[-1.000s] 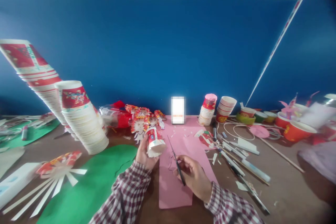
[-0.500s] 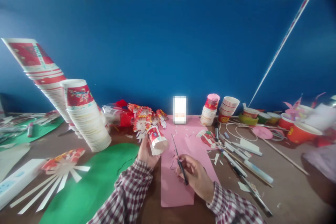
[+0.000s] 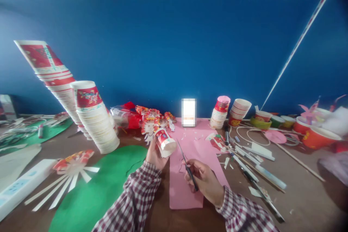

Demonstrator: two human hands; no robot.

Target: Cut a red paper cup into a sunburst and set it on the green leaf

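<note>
A red and white paper cup (image 3: 165, 141), tilted with its white end toward me, is in my left hand (image 3: 155, 156), whose fingers are wrapped round it. My right hand (image 3: 203, 179) holds dark-handled scissors (image 3: 187, 165), with the blades pointing up and away, a little right of the cup and apart from it. Under the scissors lies a pink sheet (image 3: 186, 195) with small paper scraps on it. Behind the cup are red and orange paper figures (image 3: 150, 119).
Tall cup stacks (image 3: 98, 123) lean at the left, above a green sheet (image 3: 89, 195) and a cut cup with strips (image 3: 73, 166). Shorter stacks (image 3: 217, 116) stand behind. Pens and sticks (image 3: 265, 175) and orange bowls (image 3: 318, 137) lie right. A blue panel (image 3: 163, 43) rises behind.
The view has shifted slightly, so most things appear a little further right. Both hands keep their hold on the cup and scissors, and the cup is turned slightly.
</note>
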